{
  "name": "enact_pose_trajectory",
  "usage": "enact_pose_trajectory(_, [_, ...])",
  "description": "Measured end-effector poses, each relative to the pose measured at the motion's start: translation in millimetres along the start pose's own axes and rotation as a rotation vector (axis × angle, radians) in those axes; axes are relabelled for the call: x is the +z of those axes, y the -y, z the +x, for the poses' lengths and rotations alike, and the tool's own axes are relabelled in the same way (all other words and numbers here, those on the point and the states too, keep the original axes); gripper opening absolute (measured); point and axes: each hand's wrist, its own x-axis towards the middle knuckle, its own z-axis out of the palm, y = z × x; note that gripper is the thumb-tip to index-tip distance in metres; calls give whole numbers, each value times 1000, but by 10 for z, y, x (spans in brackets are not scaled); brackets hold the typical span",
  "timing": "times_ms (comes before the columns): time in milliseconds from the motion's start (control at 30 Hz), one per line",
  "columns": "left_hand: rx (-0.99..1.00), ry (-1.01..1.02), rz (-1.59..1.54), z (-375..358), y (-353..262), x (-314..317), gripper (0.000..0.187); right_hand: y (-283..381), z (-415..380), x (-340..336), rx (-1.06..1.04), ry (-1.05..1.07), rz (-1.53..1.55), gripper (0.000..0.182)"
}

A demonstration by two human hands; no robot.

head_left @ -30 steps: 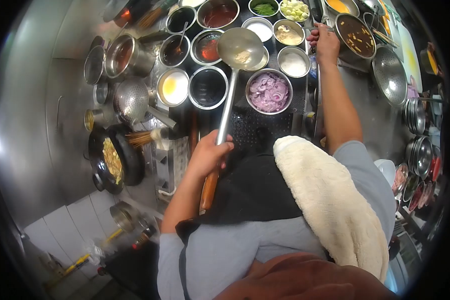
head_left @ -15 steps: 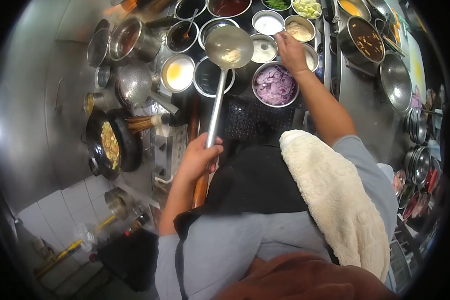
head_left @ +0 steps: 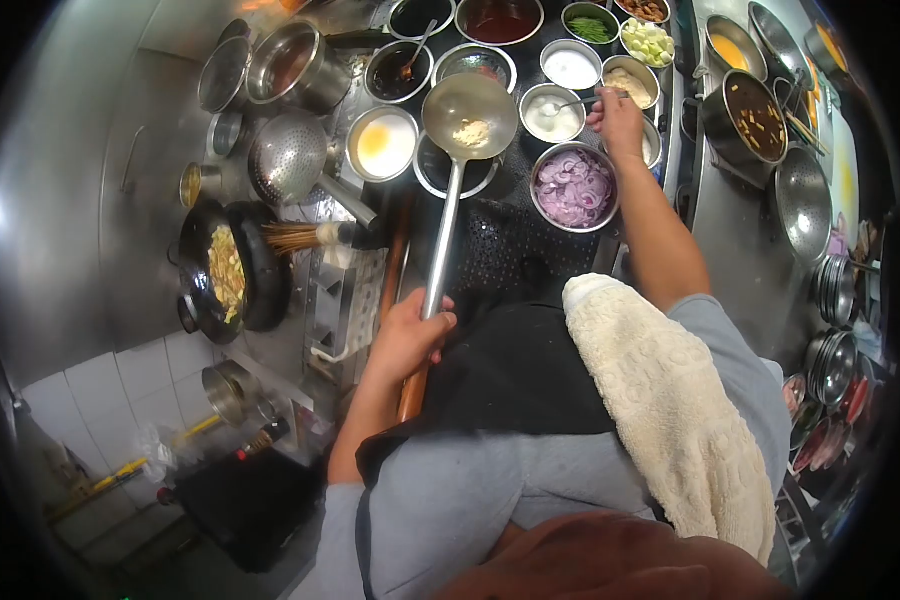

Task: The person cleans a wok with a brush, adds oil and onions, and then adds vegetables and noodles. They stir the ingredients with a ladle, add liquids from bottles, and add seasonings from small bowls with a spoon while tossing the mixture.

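Observation:
My left hand [head_left: 413, 335] is closed around the handle of a metal ladle [head_left: 470, 118], whose bowl holds a small pale heap. My right hand [head_left: 620, 122] pinches the handle of a small spoon [head_left: 574, 103]. That spoon's tip is in a bowl of white seasoning [head_left: 551, 113]. Sliced purple onions [head_left: 575, 188] fill the bowl just below my right hand. Close to the fingers are a bowl of beige seasoning [head_left: 630, 84] and a bowl of white powder [head_left: 571, 66]. Left of the ladle is a bowl with yellow and white liquid [head_left: 382, 144].
At the left, a black wok [head_left: 226, 270] holds chopped food, with a bamboo brush [head_left: 295, 235] beside it. A perforated strainer [head_left: 288, 160] and a metal pot [head_left: 295, 68] stand above. To the right are a pot of dark sauce [head_left: 745, 118] and a large strainer [head_left: 802, 203].
My right hand now grips a small spoon, its tip in the white seasoning bowl. The camera view has shifted, so the bowls and ladle appear further right and slightly lower.

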Motion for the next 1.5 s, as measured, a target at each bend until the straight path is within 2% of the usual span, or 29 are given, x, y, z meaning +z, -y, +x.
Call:
enact_pose_trajectory(100, [36, 23, 33, 153, -2, -22, 27, 353, -103, -79, -34, -17, 95, 38])
enact_pose_trajectory(233, [44, 46, 45, 351, -163, 68, 27, 814, -383, 28, -171, 112, 119, 34])
enact_pose_trajectory(300, [57, 157, 33, 459, -252, 128, 27, 850, -465, 52, -214, 147, 110, 31])
enact_pose_trajectory(367, [48, 188, 32, 518, -329, 203, 27, 756, -519, -28, -627, -30, -165, 28])
enact_pose_trajectory(400, [53, 199, 31, 555, -355, 236, 28, 733, -494, -143, -535, -100, -78, 27])
enact_pose_trajectory(433, [50, 213, 32, 566, -355, 275, 28, 708, -467, -302, -546, -193, -82, 29])
enact_pose_trajectory(500, [27, 252, 33, 563, -364, 311, 28, 699, -469, -598, -485, -333, -206, 30])
enact_pose_trajectory(533, [35, 241, 36, 543, -364, 334, 27, 693, -487, -738, -337, -327, -279, 33])
enact_pose_trajectory(567, [47, 225, 39, 519, -372, 350, 27, 532, -394, -874, -325, -321, -430, 34])
enact_pose_trajectory(633, [35, 213, 69, 476, -380, 371, 27, 317, -344, -968, -350, -247, -579, 34])
enact_pose_trajectory(767, [49, 204, 120, 450, -389, 409, 27, -32, -379, -884, -409, -176, -690, 34])
enact_pose_trajectory(833, [48, 205, 122, 436, -383, 421, 27, -110, -424, -861, -188, -174, -495, 36])
enact_pose_trajectory(900, [52, 213, 120, 434, -407, 440, 26, -302, -369, -937, -190, -207, -424, 37])
enact_pose_trajectory(967, [55, 210, 133, 440, -413, 450, 25, -338, -345, -1016, -8, -275, -295, 36])
enact_pose_trajectory(1100, [55, 177, 169, 454, -406, 465, 26, -345, -368, -1192, 98, -322, -196, 39])
enact_pose_trajectory(1200, [66, 164, 244, 491, -415, 465, 26, -240, -440, -1282, 190, -353, 57, 35])
enact_pose_trajectory(1367, [74, 139, 400, 584, -535, 549, 24, 296, -543, -1237, 5, -313, 161, 35])
enact_pose_trajectory(1467, [99, 190, 418, 713, -511, 605, 26, 831, -758, -978, -157, -78, -35, 34])
enact_pose_trajectory(1500, [101, 221, 384, 732, -504, 616, 28, 817, -789, -964, -158, -80, -33, 34])
